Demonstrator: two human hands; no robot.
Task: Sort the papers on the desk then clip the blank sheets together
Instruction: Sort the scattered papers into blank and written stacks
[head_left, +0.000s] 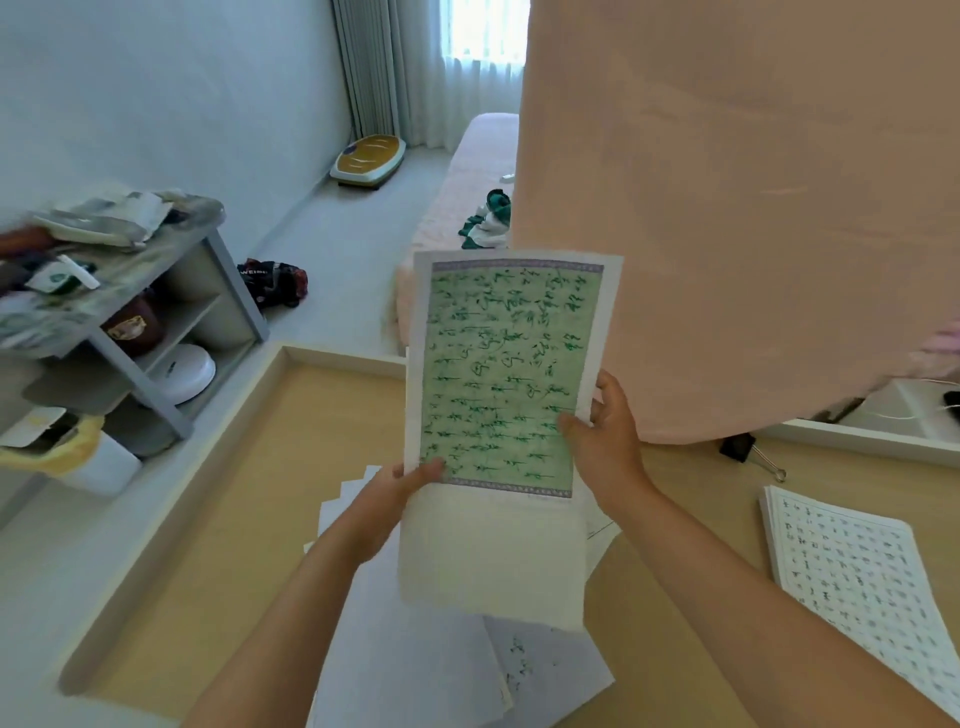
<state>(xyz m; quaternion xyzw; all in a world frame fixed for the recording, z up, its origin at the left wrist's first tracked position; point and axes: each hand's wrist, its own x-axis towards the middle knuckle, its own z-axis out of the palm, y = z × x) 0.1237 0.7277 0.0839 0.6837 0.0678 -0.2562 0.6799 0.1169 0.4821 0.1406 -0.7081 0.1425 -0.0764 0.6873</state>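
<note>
I hold a printed sheet (506, 379) with a green block of handwriting up over the desk. My left hand (395, 499) pinches its lower left edge; my right hand (608, 431) grips its right edge. Beneath it a loose pile of mostly white papers (415, 649) lies spread on the wooden desk (234, 519). A stack of sheets printed with rows of characters (857, 582) rests at the right. A black binder clip (748, 452) lies on the desk beyond my right hand.
A large pinkish cloth (727, 208) hangs over the desk's far right. Left of the desk stand a cluttered grey shelf unit (156, 322) and a white bin with a yellow liner (78, 457). A bed (467, 197) is behind.
</note>
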